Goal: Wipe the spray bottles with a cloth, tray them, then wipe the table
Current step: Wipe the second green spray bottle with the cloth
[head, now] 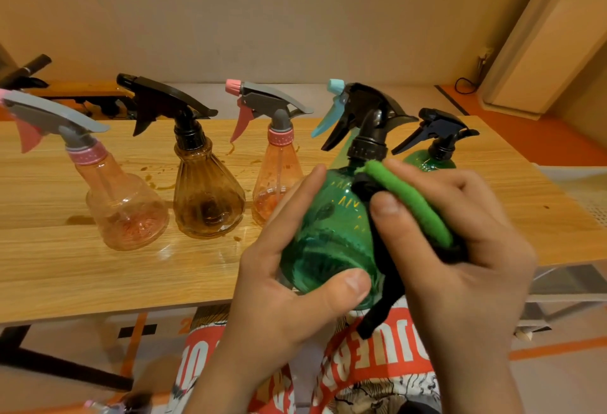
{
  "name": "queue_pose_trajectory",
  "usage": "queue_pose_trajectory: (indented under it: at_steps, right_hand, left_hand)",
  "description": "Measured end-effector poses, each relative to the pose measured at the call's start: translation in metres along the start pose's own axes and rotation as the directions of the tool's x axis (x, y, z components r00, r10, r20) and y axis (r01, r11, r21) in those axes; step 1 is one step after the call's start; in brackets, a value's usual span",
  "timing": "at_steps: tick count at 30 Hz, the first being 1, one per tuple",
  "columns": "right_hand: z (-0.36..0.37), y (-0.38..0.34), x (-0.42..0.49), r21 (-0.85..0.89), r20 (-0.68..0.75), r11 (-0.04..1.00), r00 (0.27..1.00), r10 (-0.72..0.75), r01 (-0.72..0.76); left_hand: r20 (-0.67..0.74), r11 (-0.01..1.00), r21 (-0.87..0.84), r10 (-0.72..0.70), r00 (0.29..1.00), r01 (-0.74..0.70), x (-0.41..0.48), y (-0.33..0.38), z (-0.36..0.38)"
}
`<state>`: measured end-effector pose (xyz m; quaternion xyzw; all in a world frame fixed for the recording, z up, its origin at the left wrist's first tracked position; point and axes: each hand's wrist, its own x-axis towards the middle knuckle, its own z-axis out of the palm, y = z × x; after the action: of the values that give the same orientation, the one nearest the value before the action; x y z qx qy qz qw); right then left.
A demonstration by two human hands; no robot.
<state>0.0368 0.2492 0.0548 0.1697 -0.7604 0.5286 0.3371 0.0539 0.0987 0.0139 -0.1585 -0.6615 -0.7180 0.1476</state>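
Observation:
My left hand (289,285) grips a green spray bottle (331,226) with a black trigger head, held above the table's near edge. My right hand (460,243) holds a green and black cloth (410,200) pressed against the bottle's right side. On the wooden table (49,266) stand a clear pink bottle (121,203) at the left, a brown bottle (207,197), another pink bottle (277,180) and, behind my hands, a second green bottle (433,154). A blue nozzle (335,85) pokes out behind the held bottle's head.
Brown stains and wet patches (157,180) mark the table around the standing bottles. A white perforated tray (584,197) lies at the right edge of the table. A black-framed bench (78,91) stands behind the table at the left.

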Motion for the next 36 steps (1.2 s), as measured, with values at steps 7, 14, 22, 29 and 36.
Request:
queue_pose_trajectory:
  at_steps: [7, 14, 22, 29, 36]
  right_hand:
    - [0.001, -0.002, -0.005, -0.029, 0.032, 0.995, 0.995, -0.091, 0.092]
    - [0.003, 0.004, -0.005, 0.140, -0.114, 0.987, 0.989, 0.093, -0.077]
    - [0.005, 0.009, -0.005, 0.279, -0.109, 0.941, 0.968, 0.228, -0.190]
    - [0.009, 0.007, -0.023, 0.193, -0.039, 0.981, 0.999, 0.037, -0.029]
    - [0.014, 0.010, -0.019, 0.259, -0.143, 0.948, 0.963, 0.228, -0.186]
  left_hand:
    - [-0.008, 0.999, -0.051, 0.008, 1.000, -0.008, 0.000, 0.000, 0.003]
    - [0.092, 0.979, -0.205, 0.010, 0.996, 0.009, -0.001, -0.001, 0.002]
    - [0.054, 0.991, -0.135, 0.015, 0.998, -0.007, 0.000, -0.004, 0.001]
    - [-0.072, 0.990, -0.141, -0.019, 0.997, 0.009, 0.003, 0.003, 0.002]
    - [-0.008, 0.993, -0.117, -0.019, 1.000, 0.018, 0.001, 0.000, 0.004]
